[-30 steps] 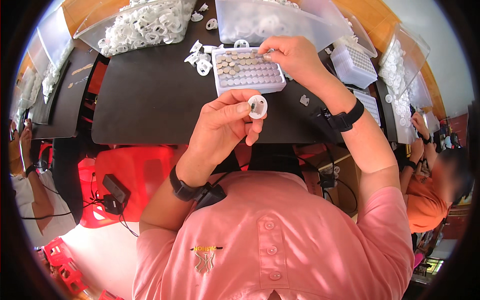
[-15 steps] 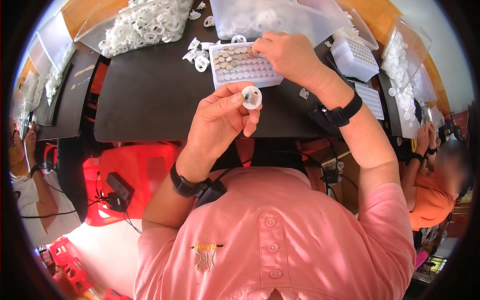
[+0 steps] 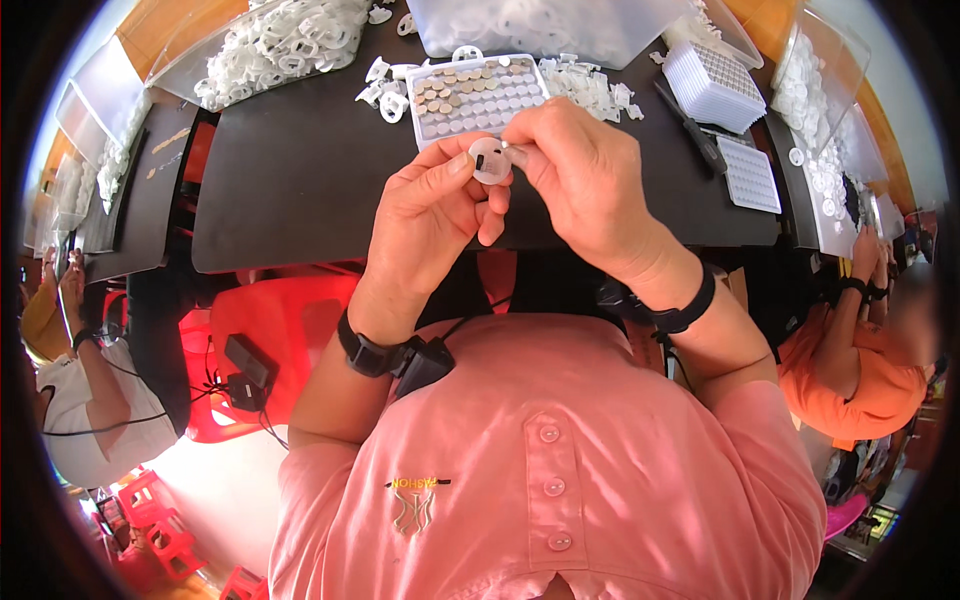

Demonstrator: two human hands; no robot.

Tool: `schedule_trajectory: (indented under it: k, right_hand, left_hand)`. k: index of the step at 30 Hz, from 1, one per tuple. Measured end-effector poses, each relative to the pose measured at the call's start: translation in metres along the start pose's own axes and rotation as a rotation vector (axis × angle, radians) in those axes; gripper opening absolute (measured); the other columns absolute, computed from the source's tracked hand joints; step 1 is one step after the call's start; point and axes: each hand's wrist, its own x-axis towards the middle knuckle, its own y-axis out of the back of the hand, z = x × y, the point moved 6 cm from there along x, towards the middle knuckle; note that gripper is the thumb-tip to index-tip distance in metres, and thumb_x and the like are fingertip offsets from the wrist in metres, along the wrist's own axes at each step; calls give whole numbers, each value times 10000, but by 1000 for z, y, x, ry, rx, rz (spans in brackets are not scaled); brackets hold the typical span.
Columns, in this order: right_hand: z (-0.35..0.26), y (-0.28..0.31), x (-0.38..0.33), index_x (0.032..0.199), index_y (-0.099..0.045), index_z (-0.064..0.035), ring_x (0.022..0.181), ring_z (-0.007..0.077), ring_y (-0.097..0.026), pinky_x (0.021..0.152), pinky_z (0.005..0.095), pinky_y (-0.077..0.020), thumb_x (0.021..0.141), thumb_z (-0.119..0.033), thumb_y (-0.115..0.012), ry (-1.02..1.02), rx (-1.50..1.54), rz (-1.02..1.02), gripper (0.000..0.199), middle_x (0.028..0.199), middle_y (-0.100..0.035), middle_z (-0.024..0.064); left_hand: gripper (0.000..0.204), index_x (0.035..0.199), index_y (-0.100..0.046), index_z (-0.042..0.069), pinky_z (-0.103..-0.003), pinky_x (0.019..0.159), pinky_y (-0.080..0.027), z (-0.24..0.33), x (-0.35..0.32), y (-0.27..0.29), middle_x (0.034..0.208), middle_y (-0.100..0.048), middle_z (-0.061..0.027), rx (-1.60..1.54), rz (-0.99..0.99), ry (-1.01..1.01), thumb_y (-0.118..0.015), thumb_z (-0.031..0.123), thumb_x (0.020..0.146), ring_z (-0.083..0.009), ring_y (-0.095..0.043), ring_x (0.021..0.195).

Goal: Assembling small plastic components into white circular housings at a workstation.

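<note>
Evidently, a heap of white parts (image 3: 285,52) fills the upper left of the frame. At upper centre, the left hand (image 3: 432,212) pinches a white disc (image 3: 491,167) between thumb and fingers, just below a tray (image 3: 429,143) of round metal cells (image 3: 437,95). The right hand (image 3: 588,185) meets the disc's right edge; whether its fingertips pinch anything, I cannot tell. A tray stack (image 3: 712,88) stands upper right.

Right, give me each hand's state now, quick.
Left hand: closed, holding the round white piece.
Right hand: closed in a pinch at that piece's right edge; anything gripped cannot be told.
</note>
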Motion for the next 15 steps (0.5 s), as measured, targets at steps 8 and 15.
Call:
schedule_trajectory:
  k: [8, 15]
  right_hand:
    - [0, -9, -13, 878, -598, -50, 645, 259, -644, 555, 336, -498, 824, 75, -623, -86, 186, 107, 138, 794, -599, 84]
    - [16, -21, -21, 834, -599, 15, 660, 132, -672, 598, 271, -509, 868, 77, -647, -584, 792, -23, 86, 776, -665, 60]
  left_hand:
    - [277, 1187, -599, -55, -318, 552, -520, 1, -2, 0, 971, -668, -143, 64, 64, -33, -602, 146, 996, -223, -669, 780]
    - [265, 1168, -603, -55, -333, 544, -529, 2, -2, 3, 958, -665, -144, 95, 66, -43, -612, 144, 993, -229, -673, 762]
